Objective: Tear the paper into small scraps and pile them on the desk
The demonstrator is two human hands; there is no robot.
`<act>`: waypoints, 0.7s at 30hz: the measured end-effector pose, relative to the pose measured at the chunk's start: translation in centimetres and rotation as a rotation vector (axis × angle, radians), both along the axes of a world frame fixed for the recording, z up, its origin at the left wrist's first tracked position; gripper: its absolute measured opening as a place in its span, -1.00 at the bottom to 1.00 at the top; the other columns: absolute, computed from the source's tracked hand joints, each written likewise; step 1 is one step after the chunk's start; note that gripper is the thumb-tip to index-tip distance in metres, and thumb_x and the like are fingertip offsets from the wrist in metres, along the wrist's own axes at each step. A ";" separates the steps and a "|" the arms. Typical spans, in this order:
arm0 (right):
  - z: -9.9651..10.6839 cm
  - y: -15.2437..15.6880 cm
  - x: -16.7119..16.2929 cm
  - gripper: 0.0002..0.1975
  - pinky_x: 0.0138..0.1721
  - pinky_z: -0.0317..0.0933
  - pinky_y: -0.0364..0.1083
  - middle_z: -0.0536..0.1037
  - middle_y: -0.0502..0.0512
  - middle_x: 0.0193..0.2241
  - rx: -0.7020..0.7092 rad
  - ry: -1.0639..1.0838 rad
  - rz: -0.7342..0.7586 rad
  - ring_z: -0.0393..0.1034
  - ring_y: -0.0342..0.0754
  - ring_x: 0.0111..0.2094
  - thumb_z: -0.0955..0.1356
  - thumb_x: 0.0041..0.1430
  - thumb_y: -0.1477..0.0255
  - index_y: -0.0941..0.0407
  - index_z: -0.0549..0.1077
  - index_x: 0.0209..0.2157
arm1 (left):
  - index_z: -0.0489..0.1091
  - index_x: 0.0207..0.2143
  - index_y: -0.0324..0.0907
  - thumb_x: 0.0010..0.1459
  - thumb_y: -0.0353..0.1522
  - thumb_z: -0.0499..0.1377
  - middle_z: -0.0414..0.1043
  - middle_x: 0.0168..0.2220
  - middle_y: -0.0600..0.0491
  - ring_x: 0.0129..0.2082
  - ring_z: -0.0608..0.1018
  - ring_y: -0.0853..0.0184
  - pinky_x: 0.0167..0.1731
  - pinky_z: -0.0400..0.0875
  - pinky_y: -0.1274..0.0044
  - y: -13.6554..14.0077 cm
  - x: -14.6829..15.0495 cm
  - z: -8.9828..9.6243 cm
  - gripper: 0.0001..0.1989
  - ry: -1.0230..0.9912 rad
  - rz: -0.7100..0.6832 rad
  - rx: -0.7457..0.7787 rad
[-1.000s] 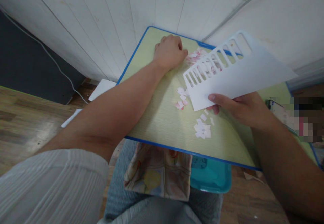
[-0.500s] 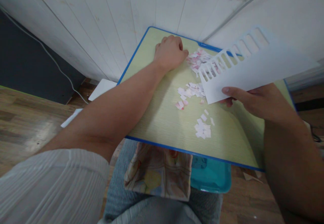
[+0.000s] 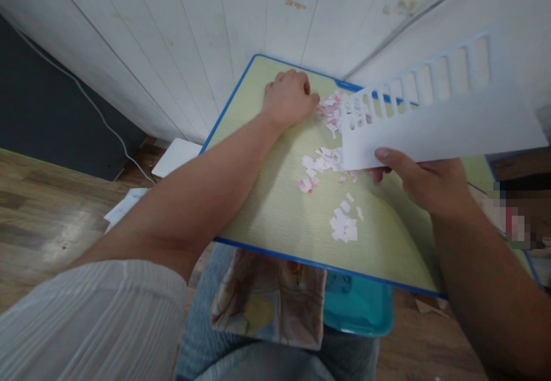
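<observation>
In the head view my right hand (image 3: pixel 424 177) pinches a white sheet (image 3: pixel 456 120) along its lower edge, thumb on top. A row of rounded slots is cut through this sheet, and it is held raised at a slant over the board. Its left end covers part of a pile of pink and white paper scraps (image 3: pixel 330 111). My left hand (image 3: pixel 287 95) rests on the board with curled fingers, its thumb beside that pile; whatever its fingers hold, if anything, is hidden. Nearer me lie more paper scraps (image 3: pixel 321 162) and a small cluster of white scraps (image 3: pixel 344 226).
The pale yellow, blue-edged tabletop (image 3: pixel 262 212) stands against a white panelled wall (image 3: pixel 193 37). Below its front edge are a patterned cloth (image 3: pixel 267 306) on my lap and a teal tray (image 3: pixel 365 306). White papers (image 3: pixel 176 157) lie at the left, near a dark panel (image 3: pixel 55 105).
The slotted sheet has turned, with its right part higher and its left end shifted slightly. My right hand has moved a little left. My left hand stays in place.
</observation>
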State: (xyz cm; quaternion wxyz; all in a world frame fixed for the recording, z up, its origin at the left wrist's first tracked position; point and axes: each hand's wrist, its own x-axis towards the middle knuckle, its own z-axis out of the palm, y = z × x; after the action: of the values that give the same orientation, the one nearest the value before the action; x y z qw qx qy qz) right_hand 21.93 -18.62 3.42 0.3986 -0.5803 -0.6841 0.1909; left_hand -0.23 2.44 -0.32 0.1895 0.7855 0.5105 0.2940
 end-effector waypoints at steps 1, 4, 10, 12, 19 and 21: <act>-0.3 -0.2 -0.4 -0.41 -0.22 0.51 0.07 0.61 0.01 -0.54 -0.004 -0.019 -0.002 0.53 0.03 -0.44 0.55 0.49 0.01 -0.04 0.53 -0.60 | 0.53 -0.26 0.02 0.37 -0.30 0.31 0.67 0.17 -0.14 0.40 0.56 -0.16 0.43 0.43 -0.02 -0.1 0.0 0.1 -0.92 -0.008 0.001 -0.003; -0.8 -0.9 -2.1 -0.38 -0.15 0.56 0.12 0.65 0.04 -0.51 -0.077 -0.042 0.007 0.59 0.10 -0.38 0.51 0.51 -0.06 -0.07 0.54 -0.60 | 0.53 -0.26 0.02 0.37 -0.31 0.30 0.67 0.18 -0.12 0.36 0.57 -0.11 0.42 0.42 0.01 -0.3 0.0 0.3 -0.92 -0.008 0.005 -0.009; -1.0 -1.5 -4.2 -0.32 -0.32 0.55 0.11 0.58 0.04 -0.58 -0.183 -0.042 0.035 0.55 0.11 -0.45 0.45 0.53 -0.16 -0.10 0.47 -0.61 | 0.61 -0.20 0.05 0.35 -0.28 0.28 0.69 0.19 -0.08 0.33 0.56 -0.07 0.41 0.39 0.03 -0.3 0.0 0.3 -0.92 0.026 0.011 -0.022; -0.9 -1.5 -4.1 -0.31 -0.36 0.52 0.10 0.56 0.04 -0.61 -0.196 -0.060 0.040 0.52 0.10 -0.47 0.45 0.53 -0.18 -0.10 0.45 -0.63 | 0.63 -0.14 0.09 0.36 -0.23 0.24 0.69 0.23 -0.01 0.36 0.51 -0.04 0.44 0.34 0.05 -0.3 -0.1 0.4 -0.86 0.033 -0.001 -0.042; -0.8 -1.0 -3.5 -0.30 -0.12 0.57 0.20 0.50 0.04 -0.63 -0.162 -0.096 0.042 0.48 0.12 -0.46 0.48 0.51 -0.13 -0.10 0.40 -0.66 | 0.63 -0.13 0.10 0.35 -0.22 0.25 0.69 0.24 -0.03 0.35 0.52 -0.03 0.44 0.37 0.07 -0.5 -0.2 0.6 -0.86 0.046 0.024 -0.048; -0.8 -0.9 -3.3 -0.35 -0.08 0.57 0.21 0.50 0.05 -0.62 -0.175 -0.070 0.079 0.50 0.14 -0.43 0.52 0.48 -0.09 -0.10 0.43 -0.64 | 0.61 -0.15 0.11 0.35 -0.26 0.28 0.70 0.21 -0.03 0.36 0.53 -0.05 0.43 0.40 0.06 -0.3 -0.1 0.4 -0.90 0.052 0.026 -0.052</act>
State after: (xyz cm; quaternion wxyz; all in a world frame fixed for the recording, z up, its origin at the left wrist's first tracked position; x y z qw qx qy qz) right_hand 18.64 -19.47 2.61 0.3146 -0.5918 -0.7006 0.2450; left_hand -0.34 2.09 0.12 0.1927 0.7809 0.5331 0.2625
